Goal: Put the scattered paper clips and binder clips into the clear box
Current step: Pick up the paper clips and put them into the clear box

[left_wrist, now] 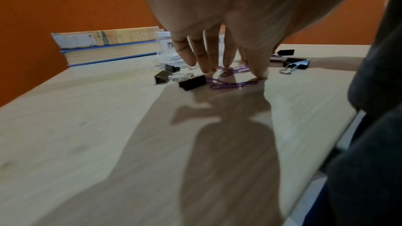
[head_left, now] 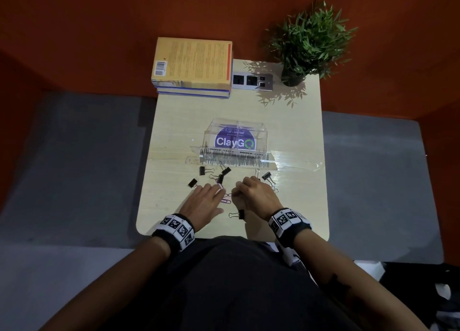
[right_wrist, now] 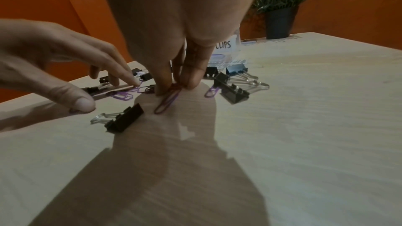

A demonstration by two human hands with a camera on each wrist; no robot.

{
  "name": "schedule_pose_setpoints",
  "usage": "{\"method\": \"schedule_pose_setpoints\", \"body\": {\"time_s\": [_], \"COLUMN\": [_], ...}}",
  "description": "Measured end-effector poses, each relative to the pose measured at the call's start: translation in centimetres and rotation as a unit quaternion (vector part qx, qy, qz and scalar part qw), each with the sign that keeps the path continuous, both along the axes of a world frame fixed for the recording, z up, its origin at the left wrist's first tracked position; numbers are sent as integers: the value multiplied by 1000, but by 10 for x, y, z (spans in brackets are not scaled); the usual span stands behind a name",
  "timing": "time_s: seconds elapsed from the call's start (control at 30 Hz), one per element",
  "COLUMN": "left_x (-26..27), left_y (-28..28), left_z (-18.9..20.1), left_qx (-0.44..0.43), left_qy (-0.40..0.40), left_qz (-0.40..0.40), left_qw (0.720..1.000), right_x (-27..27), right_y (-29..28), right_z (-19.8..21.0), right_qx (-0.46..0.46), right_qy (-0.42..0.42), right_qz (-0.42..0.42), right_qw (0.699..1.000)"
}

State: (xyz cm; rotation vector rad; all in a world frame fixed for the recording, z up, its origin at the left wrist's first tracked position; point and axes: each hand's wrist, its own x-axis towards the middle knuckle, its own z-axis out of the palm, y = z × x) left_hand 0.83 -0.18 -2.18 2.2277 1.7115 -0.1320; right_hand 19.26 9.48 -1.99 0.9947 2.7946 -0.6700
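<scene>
**Purple clip pinched at its far end, long axis trailing toward the lower frame**

In the right wrist view, one purple paper clip (right_wrist: 166,100) is pinched at its upper end between the narrowed fingertips (right_wrist: 191,79) of the right hand (right_wrist: 174,23), just left of the frame's centre. Its long axis runs down and slightly left from the fingertips, the free loop lying on the table (right_wrist: 304,126). A lift straight up is judged enough to free it.

The clear box (head_left: 235,137) is seen in the head view at mid-frame, above both hands, so the carry would go toward the upper frame; the right hand (head_left: 254,193) is judged the nearer.

The left hand (head_left: 205,198) is spread, its fingers straight, fingertips (left_wrist: 205,68) resting on other purple paper clips (left_wrist: 230,84). Black binder clips (head_left: 204,170) lie scattered between hands and box; none can be made out inside it.
</scene>
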Motion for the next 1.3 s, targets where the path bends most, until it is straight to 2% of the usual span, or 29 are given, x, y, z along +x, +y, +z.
{"method": "schedule_pose_setpoints", "body": {"time_s": [0.1, 0.33, 0.47, 0.6, 0.77, 0.87, 0.97, 1.07, 1.17, 1.3], "left_x": [10, 9, 12, 13, 7, -2, -13, -22, -30, -34], "left_y": [10, 24, 29, 33, 34, 32, 35, 52, 79, 124], "left_z": [1, 8, 5, 8, 12, 20, 36, 52, 62, 60], "left_qx": [-3, -27, -44, -62, -61, -55, -14, 20, 59, 69], "left_qy": [-1, 6, -22, -40, -72, -135, -197, -256, -292, -290], "left_qz": [4, 28, 49, 69, 116, 168, 215, 282, 334, 334], "left_qw": [1000, 999, 998, 995, 989, 975, 956, 924, 894, 894], "right_x": [1, 5, 0, -2, -17, -43, -72, -86, -77, -35], "right_y": [0, -1, 4, 15, 47, 74, 93, 99, 95, 79], "right_z": [1, -1, 1, 9, 52, 67, 67, 65, 64, 56], "right_qx": [7, -7, -46, -87, -83, -37, -14, -33, -30, -6], "right_qy": [-20, -37, -4, 8, 103, 132, 109, 85, 97, 92], "right_qz": [-15, -111, -182, -219, -228, -225, -215, -197, -211, -242], "right_qw": [1000, 993, 982, 972, 965, 965, 970, 976, 972, 966]}}
